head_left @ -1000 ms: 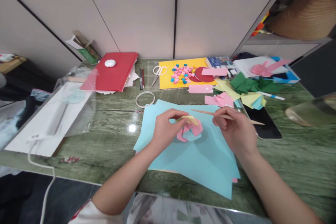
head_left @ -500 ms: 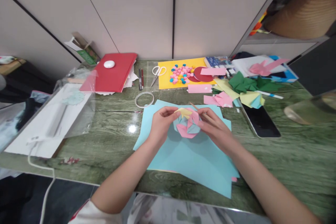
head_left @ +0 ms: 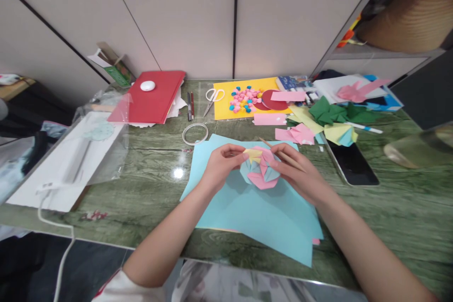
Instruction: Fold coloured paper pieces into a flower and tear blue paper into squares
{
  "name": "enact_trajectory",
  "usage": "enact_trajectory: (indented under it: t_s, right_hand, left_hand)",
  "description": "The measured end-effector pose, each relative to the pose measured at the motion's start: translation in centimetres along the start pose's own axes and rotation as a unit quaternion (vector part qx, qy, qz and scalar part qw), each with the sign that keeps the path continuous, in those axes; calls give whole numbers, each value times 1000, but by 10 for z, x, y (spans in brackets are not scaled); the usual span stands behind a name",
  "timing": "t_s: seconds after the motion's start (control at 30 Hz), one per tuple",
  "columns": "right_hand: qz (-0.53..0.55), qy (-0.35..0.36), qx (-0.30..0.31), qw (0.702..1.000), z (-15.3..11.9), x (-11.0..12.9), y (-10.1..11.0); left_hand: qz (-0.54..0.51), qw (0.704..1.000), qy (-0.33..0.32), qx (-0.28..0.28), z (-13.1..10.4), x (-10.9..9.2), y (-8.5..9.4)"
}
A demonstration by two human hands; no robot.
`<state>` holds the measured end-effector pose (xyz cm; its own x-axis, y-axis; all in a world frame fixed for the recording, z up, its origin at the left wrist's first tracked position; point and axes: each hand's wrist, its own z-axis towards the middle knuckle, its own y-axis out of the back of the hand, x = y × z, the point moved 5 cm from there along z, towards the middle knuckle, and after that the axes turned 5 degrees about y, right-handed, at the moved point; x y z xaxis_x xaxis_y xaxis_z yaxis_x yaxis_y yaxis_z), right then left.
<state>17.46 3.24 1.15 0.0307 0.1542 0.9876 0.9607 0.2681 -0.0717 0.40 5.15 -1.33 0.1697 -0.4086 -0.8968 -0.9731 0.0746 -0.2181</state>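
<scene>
Both hands are on the folded paper piece [head_left: 262, 179], and we find it in the middle of the action, right over the light blue sheets [head_left: 255, 222], though we can't tell whether its underside touches them. Pink, pale blue and yellow folds overlap all round it, and it's tipped so that we look onto its face. On the left side, the left hand [head_left: 222, 164] has thumb and fingers closed in a pinch on the edge, right at the yellow fold [head_left: 253, 155]! Over on the right, the right hand [head_left: 297, 171] grips the opposite edge, thumb laid against the front, and that same hand has a slim tan stick [head_left: 266, 142] tucked in its hold, the pointed end poking out past the fingers toward the upper left. Beyond the sheets we spot the pale ring [head_left: 195, 144] lying flat on the green table [head_left: 152, 207], with the white-handled scissors [head_left: 211, 100] farther back, touching the yellow sheet [head_left: 221, 111]. Out to the right of the hands, we've got a pink folded paper [head_left: 300, 133], then a yellow-and-blue one [head_left: 339, 134] by the top end of the dark phone [head_left: 356, 167], and green folded paper [head_left: 327, 112] just behind.
</scene>
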Motion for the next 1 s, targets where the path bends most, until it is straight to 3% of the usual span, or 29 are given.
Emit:
enact_trajectory:
  t_s: [0.3,0.7,1.0]
  right_hand:
    - [-70,29,16,997,0,2,2]
    - [-103,41,21,994,1,0,2]
    - [-135,51,18,989,1,1,-1]
  left_hand:
    - [142,985,-96,-17,-2,-12,1]
    - [187,976,-95,-56,-10,-13,-1]
    - [270,952,-124,-80,-15,-16,-3]
